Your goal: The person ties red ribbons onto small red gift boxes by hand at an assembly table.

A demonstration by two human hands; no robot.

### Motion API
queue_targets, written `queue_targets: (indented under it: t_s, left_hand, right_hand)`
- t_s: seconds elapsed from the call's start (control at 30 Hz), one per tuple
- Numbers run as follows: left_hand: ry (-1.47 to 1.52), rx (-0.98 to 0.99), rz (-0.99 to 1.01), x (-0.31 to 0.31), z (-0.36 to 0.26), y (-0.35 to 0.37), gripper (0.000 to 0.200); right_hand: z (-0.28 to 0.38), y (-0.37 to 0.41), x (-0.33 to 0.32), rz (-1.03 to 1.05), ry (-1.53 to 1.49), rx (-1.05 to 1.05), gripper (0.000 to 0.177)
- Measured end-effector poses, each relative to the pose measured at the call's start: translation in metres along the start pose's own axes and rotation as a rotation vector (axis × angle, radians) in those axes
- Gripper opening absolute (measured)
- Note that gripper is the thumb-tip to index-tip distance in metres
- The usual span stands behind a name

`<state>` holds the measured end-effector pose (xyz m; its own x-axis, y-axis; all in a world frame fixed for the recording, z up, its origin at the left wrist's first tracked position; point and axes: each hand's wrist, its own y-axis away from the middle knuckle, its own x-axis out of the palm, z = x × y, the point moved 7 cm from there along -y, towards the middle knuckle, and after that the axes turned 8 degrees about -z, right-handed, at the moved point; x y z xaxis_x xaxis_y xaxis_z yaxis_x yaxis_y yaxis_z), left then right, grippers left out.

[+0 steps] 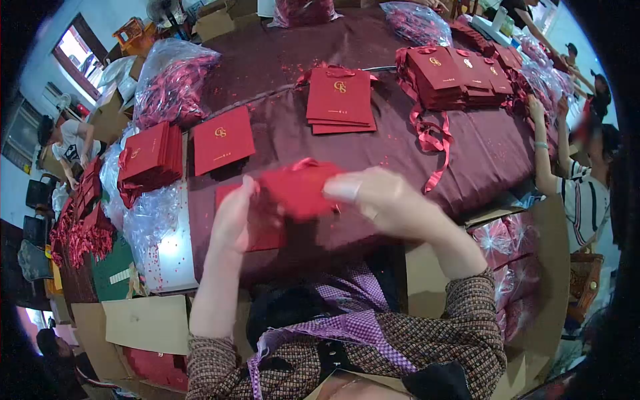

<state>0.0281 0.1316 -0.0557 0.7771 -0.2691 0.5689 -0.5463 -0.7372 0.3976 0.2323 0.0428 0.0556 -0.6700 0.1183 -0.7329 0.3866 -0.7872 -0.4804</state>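
Near the table's front edge, my right hand (377,200) pinches the right side of a small red item (303,190), blurred by motion, with a ribbon at its top. My left hand (233,213) is at the left of it, blurred, its finger shapes unclear. Under the hands a red bag (267,230) lies on the dark red cloth. Beyond them lie a single red bag with gold print (223,140) and a small stack of red bags (340,100).
Stacked red bags (150,157) stand at the left, more stacks (457,77) with a trailing ribbon (437,150) at the right. A plastic sack (173,83) is back left. Open cartons (147,323) flank my body. Several people work at both sides.
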Motion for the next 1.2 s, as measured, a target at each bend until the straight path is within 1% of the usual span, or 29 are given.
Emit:
queue_targets:
  t_s: [0.03,0.07,0.1,0.13,0.17,0.2,0.23,0.27,0.3,0.33,0.37,0.4,0.47,0.5,0.53,0.57,0.63,0.67,0.73,0.77,0.8,0.83,0.87,0.9,0.93,1.0,1.03,1.13,1.2]
  left_hand:
    - [-0.303,0.377,-0.300,-0.008,-0.023,-0.012,0.034]
    - [-0.295,0.396,-0.289,-0.001,-0.031,-0.016,0.033]
    - [-0.288,0.414,-0.276,0.009,-0.043,-0.019,0.032]
    - [-0.271,0.490,-0.228,0.013,-0.054,-0.027,0.031]
    - [-0.338,0.524,-0.261,0.017,-0.065,-0.037,0.028]
    - [-0.404,0.560,-0.293,0.026,-0.076,-0.046,0.026]
    - [-0.414,0.538,-0.266,0.035,-0.081,-0.056,0.025]
    - [-0.415,0.542,-0.256,0.039,-0.088,-0.068,0.025]
    - [-0.413,0.435,-0.200,0.041,-0.086,-0.087,0.026]
    - [-0.412,0.327,-0.145,0.043,-0.082,-0.104,0.026]
    - [-0.448,0.285,-0.170,0.043,-0.079,-0.119,0.028]
    - [-0.448,0.286,-0.166,0.046,-0.079,-0.132,0.028]
    - [-0.512,0.179,-0.230,0.042,-0.072,-0.157,0.028]
    - [-0.541,0.172,-0.280,0.042,-0.072,-0.167,0.026]
    - [-0.540,0.169,-0.283,0.043,-0.072,-0.177,0.026]
    - [-0.555,0.160,-0.314,0.042,-0.072,-0.187,0.023]
    - [-0.554,0.149,-0.332,0.041,-0.073,-0.209,0.019]
    - [-0.555,0.148,-0.333,0.039,-0.072,-0.219,0.019]
    - [-0.625,0.207,-0.315,0.035,-0.070,-0.241,0.019]
    - [-0.521,0.157,-0.368,0.024,-0.064,-0.257,0.021]
    - [-0.523,0.155,-0.368,0.026,-0.063,-0.261,0.021]
    - [-0.697,0.191,-0.413,0.029,-0.063,-0.262,0.022]
    - [-0.873,0.226,-0.457,0.033,-0.065,-0.262,0.025]
    - [-0.875,0.225,-0.461,0.033,-0.063,-0.262,0.025]
    - [-0.905,0.316,-0.423,0.038,-0.065,-0.261,0.026]
    - [-0.962,0.496,-0.341,0.049,-0.068,-0.255,0.028]
    - [-0.935,0.522,-0.332,0.054,-0.068,-0.254,0.029]
    - [-0.970,0.469,-0.292,0.052,-0.061,-0.263,0.024]
    - [-0.936,0.472,-0.311,0.048,-0.060,-0.275,0.023]
  right_hand:
    - [-0.021,0.006,-0.013,-0.139,-0.044,0.145,0.039]
    - [-0.036,0.004,-0.031,-0.298,-0.125,0.154,0.032]
    - [-0.063,0.006,-0.044,-0.283,-0.117,0.487,0.031]
    - [-0.081,-0.002,-0.053,-0.470,-0.376,0.462,0.035]
    - [-0.092,0.006,-0.067,-0.493,-0.321,0.600,0.032]
    - [-0.111,0.006,-0.069,-0.515,-0.577,0.620,0.030]
    - [-0.126,0.002,-0.072,-0.533,-0.832,0.630,0.028]
    - [-0.137,0.005,-0.074,-0.556,-0.948,0.715,0.027]
    - [-0.142,0.004,-0.079,-0.564,-0.942,0.712,0.027]
    - [-0.154,0.009,-0.080,-0.604,-0.994,0.783,0.025]
    - [-0.168,0.014,-0.080,-0.644,-1.047,0.855,0.024]
    - [-0.190,0.020,-0.081,-0.636,-1.072,0.920,0.021]
    - [-0.223,0.027,-0.103,-0.668,-1.032,0.924,0.020]
    - [-0.221,0.020,-0.121,-0.763,-1.004,0.914,0.020]
    - [-0.223,0.015,-0.143,-0.822,-0.875,0.883,0.024]
    - [-0.222,0.011,-0.163,-0.961,-0.777,0.816,0.025]
    - [-0.208,-0.016,-0.192,-0.921,-0.592,0.513,0.031]
    - [-0.193,-0.026,-0.197,-0.921,-0.324,0.382,0.035]
    - [-0.176,-0.048,-0.182,-0.906,0.230,0.335,0.034]
    - [-0.185,-0.055,-0.164,-0.835,0.423,0.366,0.034]
    - [-0.183,-0.063,-0.141,-0.840,0.352,0.214,0.032]
    - [-0.184,-0.070,-0.119,-0.814,0.424,0.039,0.029]
    - [-0.189,-0.070,-0.096,-0.747,0.334,0.067,0.025]
    - [-0.180,-0.072,-0.077,-0.649,0.382,-0.011,0.027]
    - [-0.178,-0.069,-0.056,-0.584,0.531,-0.053,0.032]
    - [-0.179,-0.064,-0.028,-0.486,0.662,-0.084,0.037]
    - [-0.181,-0.061,-0.020,-0.478,0.677,-0.102,0.038]
    - [-0.183,-0.056,-0.014,-0.459,0.699,-0.100,0.040]
    - [-0.182,-0.055,-0.014,-0.445,0.668,-0.120,0.039]
